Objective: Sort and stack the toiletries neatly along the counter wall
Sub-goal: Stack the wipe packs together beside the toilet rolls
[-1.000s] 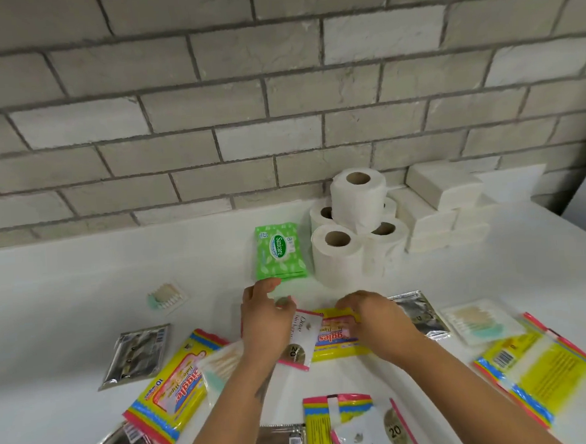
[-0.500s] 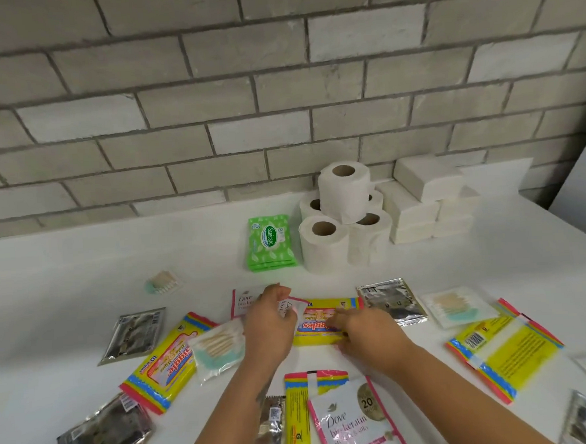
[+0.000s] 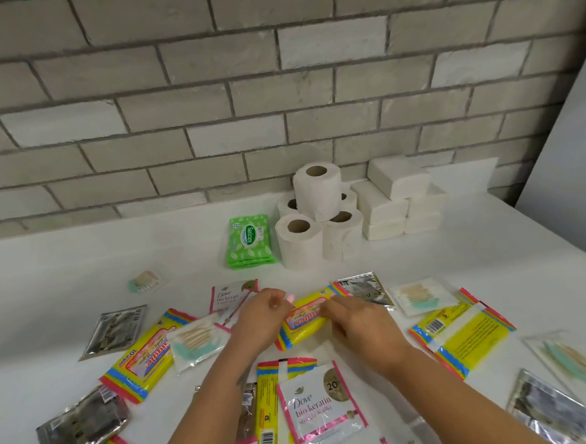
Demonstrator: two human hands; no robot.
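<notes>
Both my left hand (image 3: 261, 321) and right hand (image 3: 356, 321) grip the yellow wet-wipes pack (image 3: 304, 319) at frame centre, mid-sort, so next I should carry it up beside the green Sanicare stack (image 3: 250, 241) by the wall.

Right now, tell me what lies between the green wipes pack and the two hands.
In the head view, mostly bare white counter separates the green wipes pack from the hands; only a Dove sachet lies just beyond the left hand.
</notes>
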